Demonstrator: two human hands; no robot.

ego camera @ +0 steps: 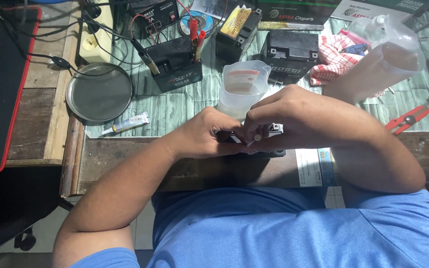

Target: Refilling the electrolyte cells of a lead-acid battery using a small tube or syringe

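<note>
While both hands close over it, the small black box-shaped battery point(275, 130) sits at the near edge of the worn wooden workbench point(125, 159), mostly hidden beneath the fingers. The left hand point(207, 134) curls around the battery's left side, its fingertips pressed together on the top. The right hand point(286, 116) arches over from the other side, thumb and forefinger pinching a small pale cap or plug point(257, 137) against the battery's top.

Just behind the hands stands a translucent plastic measuring jug point(244, 87), and to its right a tilted clear plastic bottle point(383, 62) lies near a red-and-white checked cloth point(333, 59). Farther back, three more black batteries are lined up: one with red and black clamps attached point(177, 64), one carrying a yellow label point(237, 32), and a wider one point(289, 54). A round grey metal dish point(99, 93) rests to the left, with a small white tube point(126, 123) lying just beside it. Red-handled pliers point(408, 118) lie at the right, well apart from the hands. A white paper label point(310, 167) sits just beside the right forearm.
</note>
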